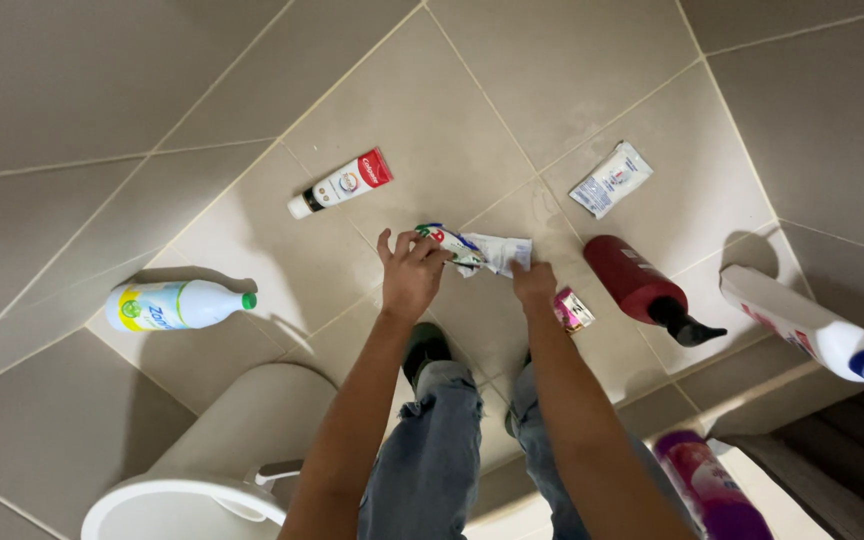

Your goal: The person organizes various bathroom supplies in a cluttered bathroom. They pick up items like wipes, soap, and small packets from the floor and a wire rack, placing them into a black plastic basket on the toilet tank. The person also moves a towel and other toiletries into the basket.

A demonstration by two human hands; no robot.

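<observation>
Tiled floor (102, 90); left hand (410, 277), right hand (535, 283) fingers both grasping crumpled white sachet (477, 250), blue-green-red print.

Tiled floor (572, 80) carries a toothpaste tube (341, 184), white sachet (610, 179), red bottle (642, 287), lying white bottle (176, 305), pink packet (572, 309), spray bottle (802, 325), purple bottle (707, 487), bin (222, 450).

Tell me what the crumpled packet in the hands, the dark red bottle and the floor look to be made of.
Crumpled packet, pinched by the left hand and right hand: thin printed plastic film or foil, judging by its sharp creases. Dark red bottle: probably smooth, semi-gloss plastic with a black plastic pump top. Floor: large beige ceramic-looking tiles, satin sheen, visible grout lines.
</observation>
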